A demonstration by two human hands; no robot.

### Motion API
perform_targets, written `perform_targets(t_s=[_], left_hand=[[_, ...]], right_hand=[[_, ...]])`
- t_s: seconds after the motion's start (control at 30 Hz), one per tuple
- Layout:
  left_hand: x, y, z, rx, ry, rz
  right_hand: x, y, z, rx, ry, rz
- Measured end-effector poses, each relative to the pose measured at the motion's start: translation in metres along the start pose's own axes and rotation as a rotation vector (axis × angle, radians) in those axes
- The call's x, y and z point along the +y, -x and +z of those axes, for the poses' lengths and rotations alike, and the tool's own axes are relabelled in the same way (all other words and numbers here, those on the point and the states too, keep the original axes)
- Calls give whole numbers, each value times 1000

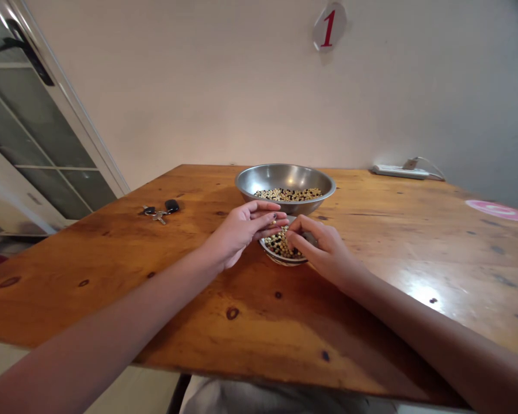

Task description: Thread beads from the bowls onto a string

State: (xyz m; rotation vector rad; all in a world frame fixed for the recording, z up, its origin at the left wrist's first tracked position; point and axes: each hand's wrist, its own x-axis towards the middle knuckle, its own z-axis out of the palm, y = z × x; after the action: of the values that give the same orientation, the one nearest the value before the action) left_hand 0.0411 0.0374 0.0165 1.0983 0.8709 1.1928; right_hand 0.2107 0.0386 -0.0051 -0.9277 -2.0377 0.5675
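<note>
A small patterned bowl of mixed pale and dark beans stands near the middle of the table, partly hidden behind my hands. My left hand is cupped over its left rim, with a pale bean and a dark one showing between thumb and fingers. Above the right side of that bowl, my right hand has thumb and fingers curled together; whatever they pinch is hidden. Just behind sits a wide steel bowl, its bottom covered with similar pale and dark beans.
Keys with a black fob lie on the wooden table to the left. A white power strip with a plugged-in cable rests by the wall at the back right. A pink round sticker is at the right edge.
</note>
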Motion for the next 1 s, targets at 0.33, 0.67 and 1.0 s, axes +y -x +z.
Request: perform_targets(t_s=[0.33,0.67,1.0], left_hand=[[0,0,-1,5,8,-5],[-1,-1,-1,6,14,0],[-3,0,1,4,-9,39]], right_hand=[[1,1,0,1,-1,-4],[1,0,0,15,-24,-13],[0,-1,2,26,119,-46]])
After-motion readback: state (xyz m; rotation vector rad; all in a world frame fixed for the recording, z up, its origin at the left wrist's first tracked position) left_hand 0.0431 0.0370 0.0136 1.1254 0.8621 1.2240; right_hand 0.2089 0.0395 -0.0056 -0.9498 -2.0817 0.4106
